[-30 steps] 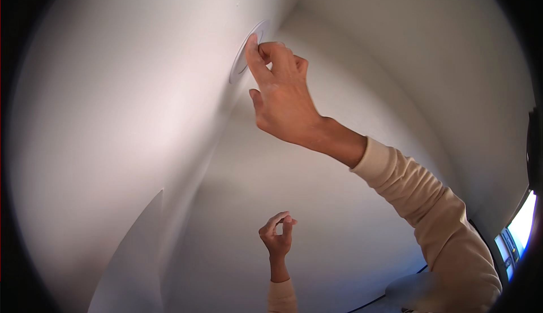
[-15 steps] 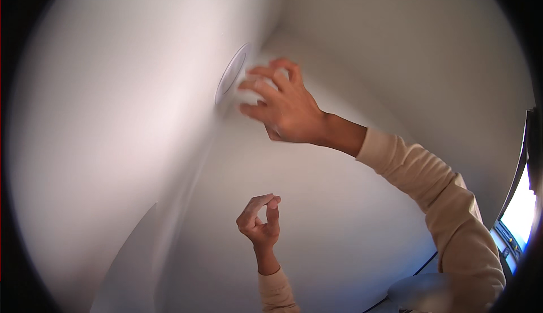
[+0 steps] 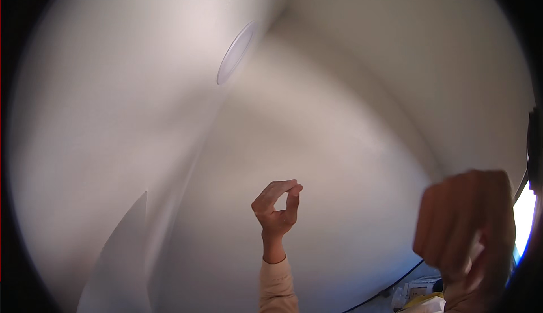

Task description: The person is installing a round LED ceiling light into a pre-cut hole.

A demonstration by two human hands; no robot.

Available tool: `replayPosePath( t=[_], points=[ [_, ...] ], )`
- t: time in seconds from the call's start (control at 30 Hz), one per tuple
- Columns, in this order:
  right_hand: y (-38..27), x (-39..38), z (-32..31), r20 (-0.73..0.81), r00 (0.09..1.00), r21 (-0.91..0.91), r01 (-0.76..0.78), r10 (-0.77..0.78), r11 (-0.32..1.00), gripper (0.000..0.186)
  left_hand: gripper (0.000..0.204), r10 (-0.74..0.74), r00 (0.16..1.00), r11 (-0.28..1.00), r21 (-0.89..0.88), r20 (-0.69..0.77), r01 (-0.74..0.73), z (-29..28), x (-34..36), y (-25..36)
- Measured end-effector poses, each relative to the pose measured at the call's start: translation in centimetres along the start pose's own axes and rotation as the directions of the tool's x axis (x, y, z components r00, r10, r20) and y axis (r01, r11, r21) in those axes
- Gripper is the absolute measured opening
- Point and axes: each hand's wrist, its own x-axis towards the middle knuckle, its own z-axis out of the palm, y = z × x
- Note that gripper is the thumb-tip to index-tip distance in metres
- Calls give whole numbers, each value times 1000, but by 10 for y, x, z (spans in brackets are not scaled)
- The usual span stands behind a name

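My left hand is raised in the lower middle with its thumb and fingertips pinched together. The fingers form a ring, and anything between the tips is too small to make out. My right hand is large and close at the lower right, slightly blurred, with its back and curled fingers showing. Whatever it may hold is hidden. A round, flat white disc like a ceiling light sits on the pale surface above the left hand, and neither hand touches it.
A pale pointed panel rises at the lower left. At the lower right, a dark cable runs along the wall's base towards a heap with a yellow and white bag. A bright screen or window shows at the right edge.
My right hand has dropped from beside the white disc to the lower right, closer to me, its spread fingers now curled. My left hand keeps its pinch and appears slightly higher and further right.
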Motion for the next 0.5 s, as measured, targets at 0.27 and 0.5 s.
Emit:
replayPosePath(
  t=[0.27,0.5],
  points=[
    [-24,3,30,78,997,46,3,-7,999,25,13,-42,999,999,13,30,41,-10,4,9],
    [-36,57,22,295,943,318,-250,155,914,29,12,-80,996,996,-35,39,82,2,6,14]
  ],
)
